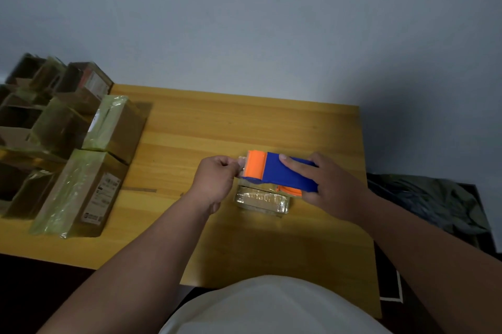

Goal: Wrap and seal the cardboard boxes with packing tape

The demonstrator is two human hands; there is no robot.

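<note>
A white shirt front [271, 306] fills the bottom of the view, with both forearms reaching out over the wooden table [190, 122]. Just beyond, a small cardboard box [262, 201] lies on the tabletop, its near face glossy with clear tape — it looks at least partly wrapped already. Directly above it the right hand [330, 184] grips the blue and orange tape dispenser [277, 172], fingers curled round the body and a thumb laid along the top. The left hand [216, 177] sits at the dispenser's orange end, fingertips pinched together on what seems to be the free end of the tape [241, 168]; the strip itself is too faint to make out clearly.

My reading: a fresh length is being drawn off for another pass round this box. Further off, at the table's left edge, stands a cluster of larger boxes [89, 192] — several show shiny tape bands and so appear done, while a few behind [19, 116] gape open, apparently untaped.
</note>
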